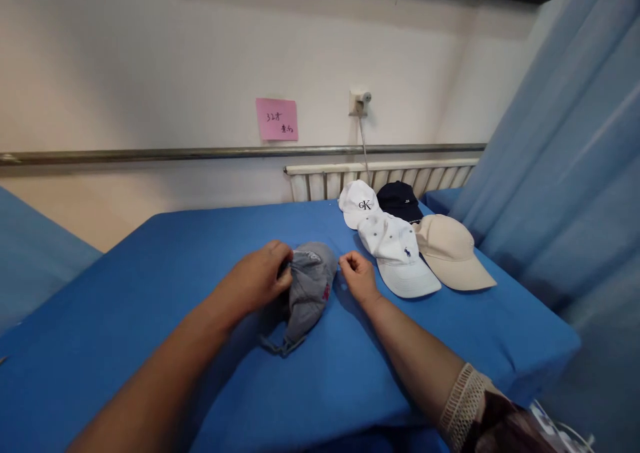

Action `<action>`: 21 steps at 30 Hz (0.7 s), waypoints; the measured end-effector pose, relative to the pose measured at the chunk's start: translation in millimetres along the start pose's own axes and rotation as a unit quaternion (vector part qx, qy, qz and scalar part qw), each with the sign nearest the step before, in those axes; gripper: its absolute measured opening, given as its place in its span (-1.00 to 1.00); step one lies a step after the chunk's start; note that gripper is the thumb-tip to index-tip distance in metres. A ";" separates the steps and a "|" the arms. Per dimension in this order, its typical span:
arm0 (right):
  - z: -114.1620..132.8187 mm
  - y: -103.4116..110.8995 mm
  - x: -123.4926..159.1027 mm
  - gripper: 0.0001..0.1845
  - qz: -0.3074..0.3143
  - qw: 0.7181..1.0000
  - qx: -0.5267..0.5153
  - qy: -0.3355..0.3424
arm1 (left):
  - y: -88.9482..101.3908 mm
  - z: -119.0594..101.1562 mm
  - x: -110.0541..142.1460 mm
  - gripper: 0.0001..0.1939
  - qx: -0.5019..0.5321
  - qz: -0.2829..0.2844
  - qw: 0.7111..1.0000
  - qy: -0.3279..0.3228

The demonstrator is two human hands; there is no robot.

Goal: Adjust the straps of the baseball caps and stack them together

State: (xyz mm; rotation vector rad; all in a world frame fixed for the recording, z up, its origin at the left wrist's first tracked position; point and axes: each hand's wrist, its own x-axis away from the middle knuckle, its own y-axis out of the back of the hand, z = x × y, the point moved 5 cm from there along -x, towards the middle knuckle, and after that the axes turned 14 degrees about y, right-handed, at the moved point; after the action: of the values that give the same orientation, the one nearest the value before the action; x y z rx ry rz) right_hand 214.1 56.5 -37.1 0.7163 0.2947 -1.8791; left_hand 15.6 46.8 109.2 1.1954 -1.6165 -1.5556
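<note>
A grey baseball cap (307,293) with white lettering and a small red mark is tipped on its side on the blue-covered bed or table (200,233). My left hand (263,273) pinches the left edge of this cap between thumb and fingers. The cap's back strap hangs down toward me. Just right of the cap, my right hand (359,276) is closed in a pinch, its fingertips close to the cap's edge. Whether they touch the cap or hold something small I cannot make out.
Beyond my right hand lie a white cap (357,199), a navy cap (400,201), a pale cap (400,256) with a dark logo and a beige cap (453,249). A radiator (330,179) and rail (200,154) run along the wall. Blue curtain (565,173) hangs at right.
</note>
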 end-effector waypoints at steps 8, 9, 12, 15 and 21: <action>-2.3 16.9 -16.6 -0.72 0.007 0.999 -0.044 0.021 | 37.9 -47.5 -1.7 -0.83 -0.050 0.063 0.984 -0.159; -0.4 14.9 -16.7 -0.70 0.038 0.998 -0.054 0.022 | 37.8 -50.1 -1.9 -0.82 -0.050 0.077 0.980 -0.175; 4.4 7.1 -13.3 -0.66 0.128 0.990 -0.054 0.011 | 40.4 -52.3 -4.3 -0.81 -0.042 0.104 0.972 -0.206; 6.9 1.9 -8.7 -0.62 0.173 0.983 -0.052 -0.015 | 46.2 -44.8 -9.5 -0.81 -0.021 0.109 0.973 -0.204; 8.1 -2.7 -4.5 -0.61 0.200 0.976 -0.074 -0.038 | 20.8 -7.0 -24.4 -0.78 0.023 0.127 0.981 -0.147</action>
State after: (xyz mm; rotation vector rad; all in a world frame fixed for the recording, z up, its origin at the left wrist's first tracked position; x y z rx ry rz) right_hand 210.1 56.9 -28.3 0.5525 0.2204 -1.4812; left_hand 27.9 63.5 134.5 0.7682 -1.9196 -1.5888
